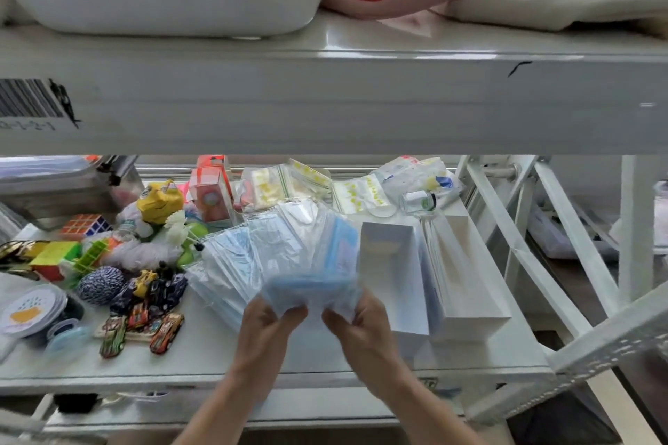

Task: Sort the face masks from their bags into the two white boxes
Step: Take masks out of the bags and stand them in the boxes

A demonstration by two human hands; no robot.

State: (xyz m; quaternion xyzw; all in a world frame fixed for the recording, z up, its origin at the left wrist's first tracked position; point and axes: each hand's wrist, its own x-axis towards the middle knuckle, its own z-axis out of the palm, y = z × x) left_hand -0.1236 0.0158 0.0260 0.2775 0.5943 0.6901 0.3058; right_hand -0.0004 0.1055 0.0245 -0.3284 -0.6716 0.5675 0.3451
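Observation:
Both hands grip one clear bag of blue face masks (311,291) at its near edge, my left hand (269,323) on the left corner and my right hand (356,323) on the right corner. Behind it a loose heap of bagged blue and white masks (253,246) fans out on the white shelf (202,354). Two white boxes stand to the right: the nearer box (392,264) is open at the top, and the second white box (466,275) lies beside it. The held bag is blurred.
Toys crowd the left: toy cars (144,321), a ball of blue-white twine (101,285), puzzle cubes (85,226), a yellow figure (159,200). Zip bags (289,184) and a small jar (419,200) lie at the back. An upper shelf beam (325,101) overhangs. White frame struts (542,246) stand right.

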